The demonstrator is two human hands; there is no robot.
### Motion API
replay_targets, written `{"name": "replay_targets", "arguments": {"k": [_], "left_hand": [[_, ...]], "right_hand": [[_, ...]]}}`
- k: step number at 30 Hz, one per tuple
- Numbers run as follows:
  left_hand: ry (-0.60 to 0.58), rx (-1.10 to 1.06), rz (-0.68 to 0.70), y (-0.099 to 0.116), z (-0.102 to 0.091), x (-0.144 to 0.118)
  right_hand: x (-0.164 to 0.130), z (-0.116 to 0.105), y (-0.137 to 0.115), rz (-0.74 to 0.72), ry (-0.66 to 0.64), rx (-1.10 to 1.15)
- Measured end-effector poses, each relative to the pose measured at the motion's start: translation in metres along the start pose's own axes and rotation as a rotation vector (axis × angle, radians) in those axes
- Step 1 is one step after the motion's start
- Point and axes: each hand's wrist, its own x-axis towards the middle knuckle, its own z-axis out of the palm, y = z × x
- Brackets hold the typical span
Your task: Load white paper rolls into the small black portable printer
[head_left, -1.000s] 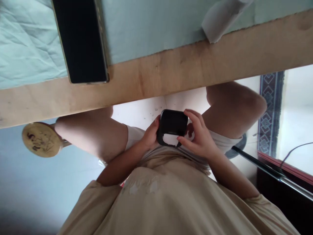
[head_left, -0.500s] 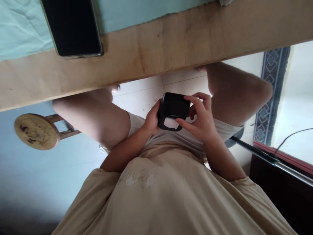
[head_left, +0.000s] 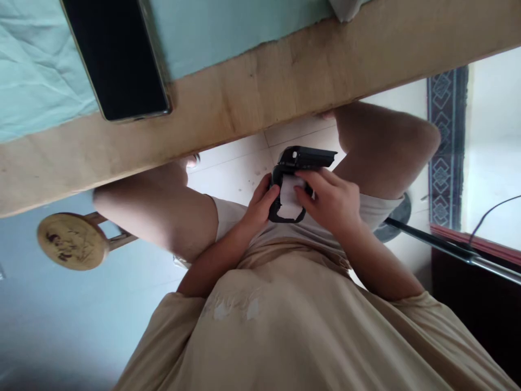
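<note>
A small black portable printer [head_left: 275,212] is held above my lap with its lid [head_left: 313,157] swung up. White paper [head_left: 288,200], seemingly a roll, shows in the opening. My left hand [head_left: 259,206] wraps the left side of the printer, thumb on its rim. The fingers and thumb of my right hand [head_left: 334,200] close on the right part of the paper, just below the raised lid. The inside of the printer behind these fingers is hidden.
A wooden table [head_left: 244,92] with a pale green cloth [head_left: 211,32] spans the front. A black smartphone [head_left: 118,60] lies near its edge. To the left stands a round wooden stool [head_left: 73,241]. A metal bar [head_left: 443,247] and a thin cable [head_left: 492,214] are at the right.
The printer's lid has swung from closed to open, exposing more white paper. My right hand has moved from the lid to the paper. The view has shifted slightly.
</note>
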Motion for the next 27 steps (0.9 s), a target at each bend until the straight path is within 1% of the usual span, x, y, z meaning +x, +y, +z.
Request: {"name": "replay_targets", "arguments": {"k": [2, 3, 6, 10, 13, 14, 15, 16, 18, 19, 20, 22, 25, 27], "left_hand": [[-0.001, 0.024, 0.009, -0.002, -0.005, -0.001], [0.000, 0.039, 0.014, -0.003, -0.008, -0.002], [0.002, 0.081, 0.017, -0.007, -0.017, -0.004], [0.019, 0.119, -0.014, -0.009, -0.021, -0.006], [0.050, 0.107, -0.056, -0.008, -0.018, -0.007], [0.064, 0.093, -0.068, -0.008, -0.017, -0.007], [0.079, 0.076, -0.078, -0.007, -0.015, -0.006], [0.094, 0.057, -0.086, -0.006, -0.014, -0.006], [0.112, 0.020, -0.103, -0.005, -0.011, -0.006], [0.115, 0.004, -0.112, -0.004, -0.009, -0.005], [0.116, -0.010, -0.120, -0.003, -0.008, -0.005], [0.114, -0.031, -0.134, -0.001, -0.006, -0.005], [0.111, -0.047, -0.147, 0.000, -0.003, -0.006], [0.106, -0.054, -0.152, 0.001, -0.002, -0.006]], "right_hand": [[-0.001, 0.001, -0.008, 0.032, -0.171, -0.075], [-0.001, 0.001, -0.011, 0.039, -0.230, -0.087], [0.002, 0.004, -0.017, 0.065, -0.339, -0.080], [0.008, 0.006, -0.016, 0.123, -0.423, -0.035], [0.008, 0.000, -0.006, 0.138, -0.462, 0.064], [0.007, -0.002, -0.001, 0.139, -0.477, 0.131], [0.006, -0.005, 0.006, 0.157, -0.469, 0.260], [0.005, -0.008, 0.014, 0.193, -0.432, 0.433], [0.003, -0.012, 0.031, 0.287, -0.301, 0.791], [0.002, -0.014, 0.038, 0.328, -0.223, 0.920], [0.002, -0.016, 0.044, 0.356, -0.154, 0.983], [0.001, -0.020, 0.050, 0.375, -0.081, 0.940], [0.005, -0.033, 0.047, 0.412, -0.004, 0.849], [0.014, -0.046, 0.043, 0.369, 0.071, 0.708]]}}
